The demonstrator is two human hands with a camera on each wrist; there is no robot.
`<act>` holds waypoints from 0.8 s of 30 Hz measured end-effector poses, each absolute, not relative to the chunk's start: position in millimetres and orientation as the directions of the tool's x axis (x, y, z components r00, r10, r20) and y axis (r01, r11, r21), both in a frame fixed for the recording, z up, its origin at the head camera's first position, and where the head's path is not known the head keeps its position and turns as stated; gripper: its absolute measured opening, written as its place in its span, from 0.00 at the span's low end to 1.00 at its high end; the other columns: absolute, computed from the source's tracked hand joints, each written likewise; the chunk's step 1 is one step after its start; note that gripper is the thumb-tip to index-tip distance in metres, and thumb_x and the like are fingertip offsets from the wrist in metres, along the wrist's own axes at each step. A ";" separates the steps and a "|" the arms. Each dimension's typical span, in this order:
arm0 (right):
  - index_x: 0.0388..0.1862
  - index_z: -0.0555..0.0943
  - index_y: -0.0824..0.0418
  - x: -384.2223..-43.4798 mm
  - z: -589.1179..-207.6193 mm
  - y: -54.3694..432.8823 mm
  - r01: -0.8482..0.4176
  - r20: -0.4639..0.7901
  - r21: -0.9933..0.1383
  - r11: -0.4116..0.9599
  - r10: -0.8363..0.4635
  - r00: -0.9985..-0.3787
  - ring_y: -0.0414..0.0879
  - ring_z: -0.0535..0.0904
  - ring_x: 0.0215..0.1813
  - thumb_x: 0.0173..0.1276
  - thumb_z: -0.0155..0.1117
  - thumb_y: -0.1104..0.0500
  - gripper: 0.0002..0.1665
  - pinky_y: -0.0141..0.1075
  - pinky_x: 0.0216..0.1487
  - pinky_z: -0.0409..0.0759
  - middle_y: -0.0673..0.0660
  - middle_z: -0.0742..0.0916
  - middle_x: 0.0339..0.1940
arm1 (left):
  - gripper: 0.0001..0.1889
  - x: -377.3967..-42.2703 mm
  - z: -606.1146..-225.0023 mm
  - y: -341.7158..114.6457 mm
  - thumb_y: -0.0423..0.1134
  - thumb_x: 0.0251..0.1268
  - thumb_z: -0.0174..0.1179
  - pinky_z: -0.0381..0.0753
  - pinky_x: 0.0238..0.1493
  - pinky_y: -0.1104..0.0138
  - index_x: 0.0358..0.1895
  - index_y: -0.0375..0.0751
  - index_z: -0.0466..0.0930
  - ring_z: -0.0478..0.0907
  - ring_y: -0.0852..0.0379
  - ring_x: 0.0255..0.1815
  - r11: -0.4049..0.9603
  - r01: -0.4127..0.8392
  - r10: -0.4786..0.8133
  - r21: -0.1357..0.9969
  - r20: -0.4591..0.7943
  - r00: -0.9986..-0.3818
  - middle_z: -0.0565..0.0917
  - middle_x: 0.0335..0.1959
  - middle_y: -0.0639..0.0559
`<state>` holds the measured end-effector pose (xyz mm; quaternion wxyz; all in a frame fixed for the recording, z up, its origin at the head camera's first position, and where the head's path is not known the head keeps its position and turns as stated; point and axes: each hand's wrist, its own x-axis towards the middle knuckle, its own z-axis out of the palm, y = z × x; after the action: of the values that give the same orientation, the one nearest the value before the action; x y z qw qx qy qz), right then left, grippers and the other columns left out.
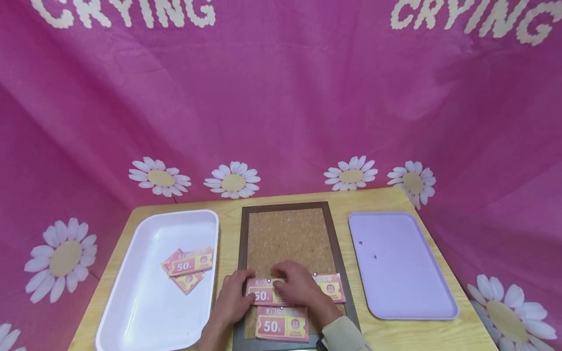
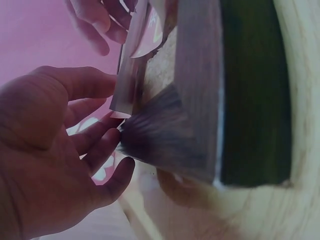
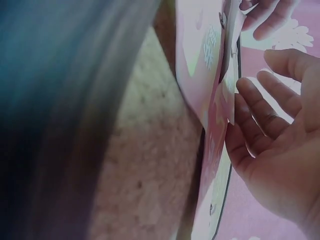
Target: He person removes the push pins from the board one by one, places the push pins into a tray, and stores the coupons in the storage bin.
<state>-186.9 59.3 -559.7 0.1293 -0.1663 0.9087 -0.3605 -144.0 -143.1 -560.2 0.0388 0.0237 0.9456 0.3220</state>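
Observation:
A cork board (image 1: 290, 239) with a dark brown frame lies on the table, bearing three pink and yellow paper coupons marked 50. My left hand (image 1: 231, 296) is at the left end of the upper-left coupon (image 1: 262, 294), thumb on its edge and other fingers beside the frame (image 2: 200, 100). Over that coupon's right part bends my right hand (image 1: 296, 282), its loosely curved fingers close to the paper and hiding some of it. Another coupon (image 1: 334, 288) is pinned to the right, and a third coupon (image 1: 282, 325) lies below. Push pins show at their top edges.
To the left stands a white tray (image 1: 145, 302) holding crossed coupons (image 1: 193, 262). A shallow purple tray (image 1: 404, 268) on the right carries a couple of small dark pins (image 1: 374, 257). A pink curtain (image 1: 281, 107) with daisies hangs behind the wooden table (image 1: 465, 331).

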 end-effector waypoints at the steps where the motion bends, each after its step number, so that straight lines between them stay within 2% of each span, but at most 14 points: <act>1: 0.52 0.82 0.49 -187.0 -560.0 58.2 -0.225 -0.102 -0.693 0.685 -0.402 -0.910 0.40 0.78 0.48 0.62 0.64 0.53 0.18 0.41 0.52 0.77 0.44 0.84 0.45 | 0.27 -143.6 -560.9 -143.2 0.37 0.51 0.67 0.72 0.62 0.51 0.59 0.45 0.76 0.71 0.46 0.59 0.793 0.030 0.072 0.609 -0.045 -0.996 0.77 0.60 0.46; 7: 0.52 0.83 0.51 -187.5 -559.7 54.1 -0.266 -0.077 -0.660 0.703 -0.416 -0.906 0.42 0.79 0.49 0.60 0.64 0.53 0.19 0.42 0.53 0.77 0.46 0.84 0.45 | 0.25 -142.2 -562.5 -142.6 0.36 0.49 0.68 0.73 0.58 0.52 0.55 0.45 0.77 0.71 0.48 0.56 0.792 0.077 0.094 0.605 0.003 -0.996 0.78 0.57 0.47; 13: 0.51 0.83 0.50 -188.0 -560.1 51.3 -0.271 -0.092 -0.633 0.726 -0.418 -0.904 0.43 0.78 0.49 0.58 0.64 0.52 0.20 0.42 0.54 0.75 0.45 0.84 0.44 | 0.26 -140.9 -562.2 -141.8 0.37 0.48 0.69 0.74 0.57 0.52 0.55 0.46 0.78 0.70 0.48 0.55 0.796 0.059 0.089 0.602 -0.021 -0.996 0.78 0.56 0.48; 24: 0.44 0.86 0.48 -190.0 -559.0 45.6 -0.322 -0.073 -0.551 0.770 -0.429 -0.900 0.41 0.75 0.44 0.55 0.66 0.51 0.16 0.41 0.48 0.73 0.43 0.81 0.38 | 0.25 -143.4 -568.8 -140.4 0.38 0.45 0.70 0.74 0.50 0.56 0.53 0.51 0.79 0.70 0.52 0.51 0.819 0.052 0.071 0.571 -0.010 -0.997 0.78 0.52 0.52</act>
<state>-190.0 45.6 -559.0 0.0977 -0.2007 0.9355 -0.2738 -143.4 -140.4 -568.8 0.0152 0.0323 0.9535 0.2992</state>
